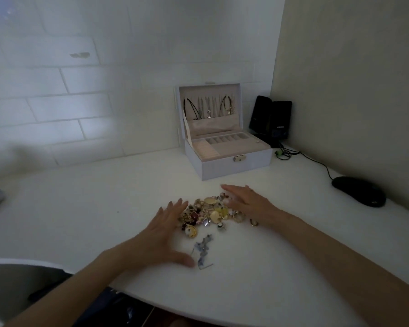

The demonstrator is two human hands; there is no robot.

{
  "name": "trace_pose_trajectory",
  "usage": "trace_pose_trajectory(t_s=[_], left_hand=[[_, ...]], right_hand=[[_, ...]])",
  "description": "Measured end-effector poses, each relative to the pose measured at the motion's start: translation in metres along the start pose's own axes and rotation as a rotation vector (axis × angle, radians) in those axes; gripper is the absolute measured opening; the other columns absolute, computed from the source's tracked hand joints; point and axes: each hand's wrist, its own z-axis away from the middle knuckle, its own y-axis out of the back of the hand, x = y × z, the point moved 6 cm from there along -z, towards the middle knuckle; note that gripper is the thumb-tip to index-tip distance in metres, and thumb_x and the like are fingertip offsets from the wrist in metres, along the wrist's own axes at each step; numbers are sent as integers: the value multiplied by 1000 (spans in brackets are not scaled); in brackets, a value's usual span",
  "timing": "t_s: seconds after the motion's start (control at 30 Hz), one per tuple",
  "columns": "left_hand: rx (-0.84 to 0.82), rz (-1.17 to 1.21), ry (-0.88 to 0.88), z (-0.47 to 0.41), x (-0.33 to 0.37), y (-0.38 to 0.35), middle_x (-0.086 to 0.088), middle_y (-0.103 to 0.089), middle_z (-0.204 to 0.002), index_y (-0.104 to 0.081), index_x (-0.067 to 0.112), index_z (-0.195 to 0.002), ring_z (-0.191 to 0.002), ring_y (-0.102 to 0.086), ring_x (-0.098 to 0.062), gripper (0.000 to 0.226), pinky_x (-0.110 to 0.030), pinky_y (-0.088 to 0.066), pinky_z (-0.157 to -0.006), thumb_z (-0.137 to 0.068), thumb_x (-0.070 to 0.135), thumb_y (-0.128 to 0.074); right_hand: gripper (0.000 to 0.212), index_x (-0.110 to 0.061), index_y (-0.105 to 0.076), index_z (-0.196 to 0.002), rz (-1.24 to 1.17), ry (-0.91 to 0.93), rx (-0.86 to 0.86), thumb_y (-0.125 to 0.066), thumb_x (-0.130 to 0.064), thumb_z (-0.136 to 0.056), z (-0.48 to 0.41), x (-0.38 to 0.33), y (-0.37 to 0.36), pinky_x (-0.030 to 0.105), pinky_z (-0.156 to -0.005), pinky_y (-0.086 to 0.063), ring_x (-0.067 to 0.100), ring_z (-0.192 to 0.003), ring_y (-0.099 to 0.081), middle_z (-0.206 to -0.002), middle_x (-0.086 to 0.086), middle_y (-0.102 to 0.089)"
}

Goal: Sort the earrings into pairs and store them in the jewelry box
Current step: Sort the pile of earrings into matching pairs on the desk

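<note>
- one jewelry box point(236, 165)
- one heap of earrings point(210, 212), way too tangled to count singles
- one gold hoop point(254, 223) off on its own
- blue dangly bits point(204, 250): one or two, couldn't tell
- two hands: left hand point(158, 232), right hand point(248, 201)
- two black speakers point(280, 119)
- one black mouse point(359, 191)

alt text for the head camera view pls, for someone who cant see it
Two open hands, left hand and right hand, flank a jumbled earring pile on a white table. Behind the pile an open jewelry box shows necklaces hanging in its lid. A black mouse lies at the right and dark speakers stand in the corner.
</note>
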Motion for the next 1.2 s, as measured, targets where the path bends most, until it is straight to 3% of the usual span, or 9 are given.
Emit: trace_pose_trajectory(t_s=[0.13,0.2,0.33,0.47,0.63,0.77,0.83,1.07,1.2], left_hand=[[105,5,-18,-29,15,-6,6,11,-156,10,26,-146,-142,13,-7,132,-23,9,-114,-43,96,-35],[157,77,-18,-42,27,-8,3,-3,-157,3,21,-148,-144,-3,-12,134,-28,-4,-118,-45,91,-48],[235,281,-88,-54,43,-11,3,-36,-143,-17,23,-145,-126,-43,-6,99,-25,-39,-104,-69,42,-78],[198,383,-143,-50,43,-8,10,-51,-129,-34,30,-138,-115,-51,2,70,-18,-43,-96,-78,35,-71],[281,587,-78,-48,37,4,14,-52,-126,-44,39,-129,-117,-48,0,51,-24,-42,-98,-82,54,-53],[164,431,-34,-58,44,-1,13,-34,-143,-34,33,-139,-127,-26,4,48,-21,-17,-107,-95,51,-33],[98,332,-78,-62,59,-5,15,-33,-140,-32,28,-141,-124,-21,8,46,-16,-8,-107,-98,42,-25],[91,641,-159,-74,76,-14,15,-57,-126,-45,31,-129,-117,-51,0,50,-25,-35,-103,-93,58,-24],[280,881,-109,-77,65,0,2,-65,-113,-56,13,-115,-105,-62,-11,26,-28,-51,-89,-96,25,-44]], right_hand=[[70,-39,-31,-141,54,64,-46,-24,-74,-80,4,-15,-16,34,-118,-8,5,-138,-26,-149,-14,-32],[57,-32,-38,-139,-2,77,-42,-35,-61,-89,16,-27,-17,30,-114,-21,6,-131,-36,-143,-11,-41],[38,-24,-48,-131,-202,91,23,-53,-30,-93,44,-36,-5,21,-94,-44,5,-110,-54,-124,-7,-56],[37,-35,-53,-117,-470,82,10,-65,-29,-83,71,-20,5,24,-91,-51,2,-112,-58,-120,-16,-60],[25,-11,-64,-109,-631,73,237,-56,1,-88,80,-5,32,23,-85,-52,15,-101,-66,-108,5,-69],[27,-24,-67,-98,-533,-25,316,-52,-2,-90,75,6,32,26,-90,-51,10,-102,-64,-104,-4,-70],[29,-31,-65,-95,-370,-49,338,-53,-5,-90,76,8,32,14,-86,-47,4,-98,-62,-103,-11,-68],[16,-34,-65,-85,-244,-67,307,-70,-20,-80,83,0,38,8,-63,-44,-3,-70,-58,-84,-11,-66],[16,-32,-68,-91,-186,-39,192,-72,-23,-78,85,-10,28,16,-67,-47,5,-77,-60,-90,-9,-65]])
